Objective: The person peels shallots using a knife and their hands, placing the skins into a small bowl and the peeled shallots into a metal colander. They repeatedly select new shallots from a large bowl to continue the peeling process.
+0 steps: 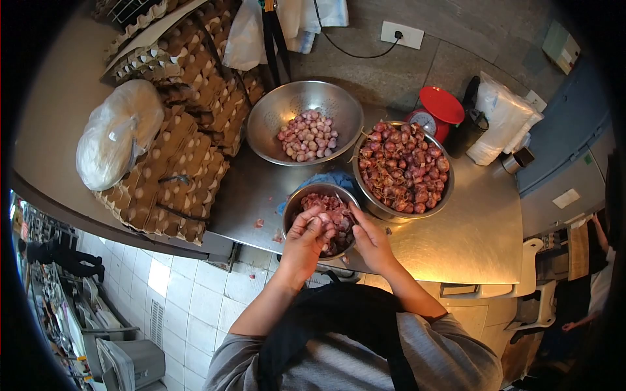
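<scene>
My left hand (301,251) is closed over a steel bowl of shallot skins (340,246), its curled fingers pinching a pale shallot (325,219). Close beside it, my right hand (373,242) has its thumb and fingers drawn together at the bowl's right rim. A thin, narrow edge shows near those fingertips, too small to make out. Behind the hands, a perforated steel colander (264,124) holds peeled shallots (308,135). To its right stands a larger steel bowl (446,195) heaped with unpeeled red shallots (404,166).
A blue cloth (336,179) lies behind the small bowl on the steel table (456,251). Stacked egg trays (169,176) and a white plastic bag (120,133) crowd the left. A red scale (442,105) stands at the back right. Other people are visible at both edges.
</scene>
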Available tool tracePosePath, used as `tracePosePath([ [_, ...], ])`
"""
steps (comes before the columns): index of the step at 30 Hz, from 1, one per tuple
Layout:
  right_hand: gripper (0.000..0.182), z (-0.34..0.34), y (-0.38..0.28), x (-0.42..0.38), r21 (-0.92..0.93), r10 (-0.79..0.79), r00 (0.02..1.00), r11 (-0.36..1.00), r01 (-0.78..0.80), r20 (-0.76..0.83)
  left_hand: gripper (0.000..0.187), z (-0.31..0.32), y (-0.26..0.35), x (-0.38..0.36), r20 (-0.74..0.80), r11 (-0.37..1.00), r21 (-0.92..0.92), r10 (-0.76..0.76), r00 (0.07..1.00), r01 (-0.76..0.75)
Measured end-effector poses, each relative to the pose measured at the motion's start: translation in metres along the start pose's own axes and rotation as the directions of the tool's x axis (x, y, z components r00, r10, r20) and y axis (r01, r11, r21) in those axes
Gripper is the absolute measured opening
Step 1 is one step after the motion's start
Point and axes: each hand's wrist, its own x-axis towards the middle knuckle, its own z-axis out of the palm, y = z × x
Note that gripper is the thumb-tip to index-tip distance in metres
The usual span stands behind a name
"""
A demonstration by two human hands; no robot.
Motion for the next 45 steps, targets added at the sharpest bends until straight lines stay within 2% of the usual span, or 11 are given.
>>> tracePosePath([
  [9,0.040,0.001,0.002,-0.020,0.088,0.153,0.977,0.982,-0.167,0.148,0.032,0.045,0.073,0.113,0.076,0.820,0.411,0.406,0.911,-0.399],
  [13,0.039,-0.013,-0.016,-0.029,0.103,0.332,0.930,0.931,-0.350,0.159,0.024,0.082,0.064,0.147,0.302,0.718,0.570,0.267,0.915,-0.398],
  [17,0.038,-0.020,-0.015,-0.043,0.337,0.306,0.950,0.889,-0.310,0.064,0.015,0.100,-0.009,0.190,0.444,0.638,0.664,0.085,0.892,-0.391],
  [21,0.037,-0.034,-0.011,-0.060,0.409,0.331,0.943,0.864,-0.294,-0.021,0.017,0.119,-0.070,0.211,0.545,0.317,0.808,-0.078,0.835,-0.497],
  [27,0.039,-0.052,-0.017,-0.079,0.373,0.321,0.933,0.895,-0.243,-0.161,0.031,0.140,-0.105,0.207,0.615,-0.044,0.776,-0.165,0.771,-0.629],
  [28,0.039,-0.053,-0.016,-0.083,0.381,0.325,0.930,0.892,-0.241,-0.171,0.033,0.154,-0.093,0.197,0.460,-0.072,0.859,-0.328,0.825,-0.508],
  [32,0.036,-0.058,-0.020,-0.088,0.434,0.345,0.920,0.869,-0.239,-0.185,0.030,0.132,-0.102,0.204,0.665,-0.116,0.682,-0.310,0.679,-0.722],
  [35,0.035,-0.059,-0.021,-0.085,0.457,0.315,0.933,0.865,-0.208,-0.171,0.037,0.100,-0.106,0.223,0.618,0.093,0.774,-0.323,0.716,-0.626],
  [38,0.035,-0.059,-0.023,-0.077,0.466,0.300,0.943,0.862,-0.201,-0.147,0.037,0.102,-0.085,0.198,0.345,0.175,0.938,-0.380,0.858,-0.300],
  [42,0.037,-0.057,-0.022,-0.066,0.434,0.276,0.951,0.880,-0.191,-0.142,0.021,0.092,-0.067,0.175,0.467,0.758,0.645,-0.294,0.834,-0.094],
  [45,0.037,-0.056,-0.018,-0.058,0.413,0.275,0.952,0.889,-0.198,-0.136,0.019,0.094,-0.042,0.156,0.384,0.782,0.619,-0.379,0.842,0.070],
])
